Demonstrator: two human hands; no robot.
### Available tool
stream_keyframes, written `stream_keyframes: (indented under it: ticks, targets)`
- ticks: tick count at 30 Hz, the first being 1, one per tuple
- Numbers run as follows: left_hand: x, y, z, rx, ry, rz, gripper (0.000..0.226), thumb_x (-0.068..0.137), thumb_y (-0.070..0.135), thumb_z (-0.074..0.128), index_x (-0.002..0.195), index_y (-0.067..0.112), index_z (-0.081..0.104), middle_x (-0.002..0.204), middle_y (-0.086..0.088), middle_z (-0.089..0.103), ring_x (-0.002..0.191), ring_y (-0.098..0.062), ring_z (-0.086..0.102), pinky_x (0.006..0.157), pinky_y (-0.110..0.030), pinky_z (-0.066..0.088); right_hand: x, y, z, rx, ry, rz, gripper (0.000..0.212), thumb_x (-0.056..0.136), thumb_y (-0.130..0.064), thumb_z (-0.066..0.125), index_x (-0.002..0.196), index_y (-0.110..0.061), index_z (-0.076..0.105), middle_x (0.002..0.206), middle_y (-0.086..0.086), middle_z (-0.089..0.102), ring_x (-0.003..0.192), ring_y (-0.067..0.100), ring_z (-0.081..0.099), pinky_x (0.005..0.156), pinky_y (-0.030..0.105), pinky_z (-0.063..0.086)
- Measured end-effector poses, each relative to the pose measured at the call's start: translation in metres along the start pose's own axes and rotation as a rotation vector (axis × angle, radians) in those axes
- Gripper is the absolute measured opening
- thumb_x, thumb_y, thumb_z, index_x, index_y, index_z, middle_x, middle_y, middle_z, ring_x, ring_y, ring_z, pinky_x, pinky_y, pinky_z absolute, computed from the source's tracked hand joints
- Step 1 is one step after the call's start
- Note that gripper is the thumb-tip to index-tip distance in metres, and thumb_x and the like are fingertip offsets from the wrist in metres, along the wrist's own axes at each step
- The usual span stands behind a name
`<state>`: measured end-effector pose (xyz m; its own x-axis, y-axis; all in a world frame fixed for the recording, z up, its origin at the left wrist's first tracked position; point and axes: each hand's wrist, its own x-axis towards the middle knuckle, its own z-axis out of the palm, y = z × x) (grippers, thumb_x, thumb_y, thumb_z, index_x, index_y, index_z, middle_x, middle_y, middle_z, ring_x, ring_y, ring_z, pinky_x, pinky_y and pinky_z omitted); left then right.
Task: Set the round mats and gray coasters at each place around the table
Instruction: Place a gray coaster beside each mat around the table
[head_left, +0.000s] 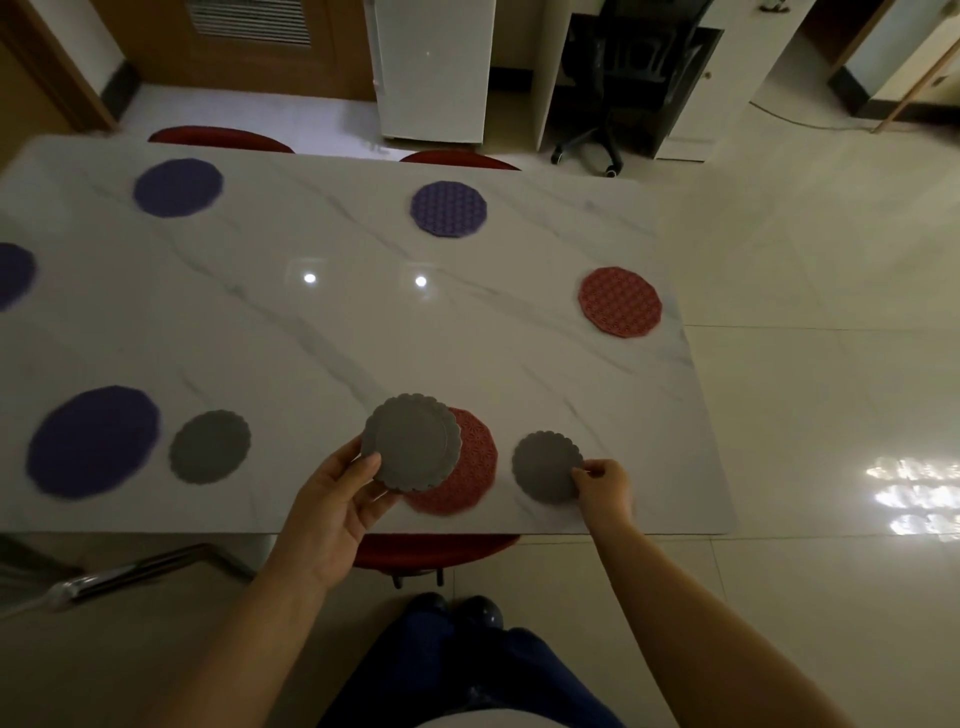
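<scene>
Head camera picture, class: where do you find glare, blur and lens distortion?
Head view: two ceiling-light reflections glare on the glossy marble table, more glare on the floor at right; the purple mats at left are smeared while the red mat is sharp; the wide lens bows the table's edges; the light is dim overall.

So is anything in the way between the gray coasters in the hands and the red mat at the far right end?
Nothing visible. The left hand holds a stack of gray coasters above the near red mat. From there to the far red mat there is only bare marble table.
</scene>
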<state>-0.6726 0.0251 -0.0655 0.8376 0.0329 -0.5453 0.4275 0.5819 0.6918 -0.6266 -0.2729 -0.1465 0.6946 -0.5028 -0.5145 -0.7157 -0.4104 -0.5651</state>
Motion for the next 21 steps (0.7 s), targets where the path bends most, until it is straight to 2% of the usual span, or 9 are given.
stream_keyframes:
  ticks: [3,6,11,13,15,17,21]
  targets:
    - [0.0,0.004,0.001,0.024,-0.01,-0.001,0.045,0.078,0.016,0.064,0.123,0.017,0.062,0.112,-0.001,0.073,0.099,-0.02,0.071,0.071,-0.028,0.06,-0.004,-0.002,-0.004,-0.027,0.024,0.002,0.033,0.089,-0.021,0.059,0.122,-0.014,0.053,0.105,0.004,0.061,0.083,0.017,0.055,0.066,0.028,0.04]
    - [0.001,0.006,0.005,0.043,-0.037,-0.019,0.046,0.078,0.016,0.064,0.124,0.017,0.061,0.112,0.0,0.073,0.1,-0.02,0.07,0.073,-0.028,0.06,-0.015,-0.002,-0.008,-0.07,0.054,-0.068,0.034,0.089,-0.022,0.057,0.122,-0.017,0.052,0.113,0.003,0.059,0.083,0.014,0.054,0.056,0.023,0.035]
    - [0.008,0.003,0.031,0.062,-0.064,-0.037,0.044,0.079,0.016,0.065,0.123,0.017,0.062,0.114,-0.004,0.072,0.103,-0.022,0.069,0.07,-0.027,0.059,-0.033,-0.013,-0.018,0.015,0.031,-0.248,0.011,0.091,-0.026,0.055,0.102,-0.028,0.054,0.107,-0.005,0.057,0.078,0.003,0.052,0.056,0.017,0.036]
    - [0.013,-0.002,0.05,0.069,-0.086,-0.037,0.043,0.079,0.016,0.065,0.122,0.016,0.061,0.114,-0.005,0.072,0.102,-0.021,0.069,0.07,-0.027,0.059,-0.033,-0.019,-0.03,0.089,0.01,-0.303,0.012,0.091,-0.023,0.055,0.102,-0.027,0.055,0.105,-0.005,0.058,0.08,0.003,0.054,0.06,0.018,0.041]
    - [0.015,-0.011,0.074,0.07,-0.114,-0.036,0.043,0.079,0.015,0.065,0.122,0.014,0.061,0.113,-0.008,0.072,0.1,-0.021,0.07,0.07,-0.028,0.059,-0.028,-0.022,-0.047,0.166,-0.02,-0.342,0.013,0.092,-0.019,0.053,0.103,-0.026,0.056,0.105,-0.004,0.059,0.084,0.01,0.059,0.069,0.025,0.049]
    - [0.016,-0.023,0.099,0.061,-0.116,-0.031,0.043,0.078,0.014,0.066,0.121,0.013,0.062,0.111,-0.01,0.073,0.097,-0.022,0.071,0.07,-0.028,0.059,-0.02,-0.024,-0.065,0.209,-0.063,-0.375,0.013,0.093,-0.018,0.052,0.101,-0.027,0.056,0.103,-0.004,0.061,0.084,0.013,0.062,0.072,0.029,0.053]
    - [0.019,-0.056,0.152,0.002,-0.099,0.01,0.045,0.075,0.013,0.069,0.119,0.013,0.063,0.112,-0.012,0.073,0.098,-0.027,0.07,0.068,-0.03,0.059,0.004,-0.028,-0.108,0.215,-0.199,-0.477,0.013,0.094,-0.02,0.052,0.104,-0.03,0.054,0.103,-0.005,0.062,0.079,0.007,0.063,0.063,0.019,0.05]
